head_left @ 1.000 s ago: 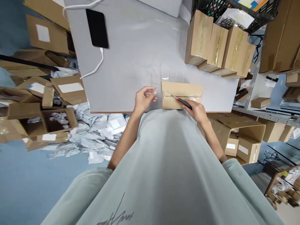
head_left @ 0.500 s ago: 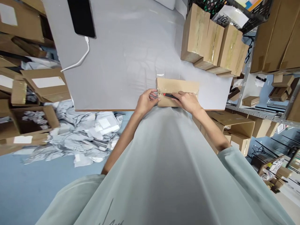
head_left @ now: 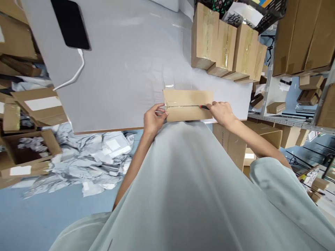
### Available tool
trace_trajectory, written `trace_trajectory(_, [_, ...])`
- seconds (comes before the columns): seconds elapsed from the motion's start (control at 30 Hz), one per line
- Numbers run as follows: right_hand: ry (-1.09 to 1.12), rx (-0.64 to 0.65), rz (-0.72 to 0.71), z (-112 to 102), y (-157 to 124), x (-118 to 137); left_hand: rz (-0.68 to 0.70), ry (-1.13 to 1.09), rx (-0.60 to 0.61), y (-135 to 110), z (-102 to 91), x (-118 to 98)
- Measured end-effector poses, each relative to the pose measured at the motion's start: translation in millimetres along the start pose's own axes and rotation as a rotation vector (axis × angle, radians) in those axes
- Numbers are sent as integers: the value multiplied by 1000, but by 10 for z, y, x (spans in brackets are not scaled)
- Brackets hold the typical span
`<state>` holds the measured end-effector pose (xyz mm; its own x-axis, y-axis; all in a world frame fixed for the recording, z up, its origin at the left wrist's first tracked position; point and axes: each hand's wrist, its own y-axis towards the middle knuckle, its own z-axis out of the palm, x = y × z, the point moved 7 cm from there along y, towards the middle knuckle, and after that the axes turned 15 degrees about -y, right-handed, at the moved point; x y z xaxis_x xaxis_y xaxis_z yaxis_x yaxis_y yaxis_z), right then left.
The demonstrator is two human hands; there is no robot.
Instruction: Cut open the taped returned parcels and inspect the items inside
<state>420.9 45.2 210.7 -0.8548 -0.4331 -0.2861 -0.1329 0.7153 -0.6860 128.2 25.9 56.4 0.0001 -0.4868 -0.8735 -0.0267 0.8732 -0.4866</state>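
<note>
A small taped cardboard box (head_left: 188,114) lies at the near edge of the grey-white table (head_left: 117,76), close against my body. Along its middle seam runs a dark slit. My right hand (head_left: 222,112) is closed round a box cutter (head_left: 204,107), black with a red tip end, at the right part of the seam. Against the box's left end rests my left hand (head_left: 155,119), its thumb and fingers gripping the corner. The cutter's blade is too small to make out.
Several taped cartons (head_left: 225,45) stand at the back right before a black crate (head_left: 272,17). A phone (head_left: 71,24) with a white cable (head_left: 75,75) lies at the left. Grey plastic bags (head_left: 91,157) heap on the floor, and metal shelving (head_left: 285,120) stands at the right.
My right hand has drawn the box cutter rightward along the seam, from the box's left end towards its right. A dark slit now shows there. My left hand stays at the left end.
</note>
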Motion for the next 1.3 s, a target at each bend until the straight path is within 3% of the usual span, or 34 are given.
trace_trajectory(0.13, [-13,41,113,315,-299,-541,-24,-11,8,3,79,47])
trace_trajectory(0.37, [33,-6,257,621,-524,-1025,0,47,-18,-39,139,-10])
trace_trajectory(0.47, [66,-65,397,675,-717,-1303,43,29,-65,-112,97,-160])
trace_trajectory(0.53, [190,-149,425,685,-817,-1356,99,-4,-86,-181,73,-338])
trace_trajectory(0.63, [499,-308,377,663,-836,-1137,137,-71,-44,-287,101,-634])
trace_trajectory(0.77, [989,-397,274,569,-692,-487,149,-135,13,-419,175,-1010])
trace_trajectory(0.87, [1259,-423,171,367,-593,-17,151,-161,35,-519,226,-1241])
trace_trajectory(1.07, [1282,-598,-70,-231,-568,425,104,-183,81,-676,267,-1441])
trace_trajectory(1.3, [1199,-665,-87,-514,-530,660,54,-206,164,-717,216,-1398])
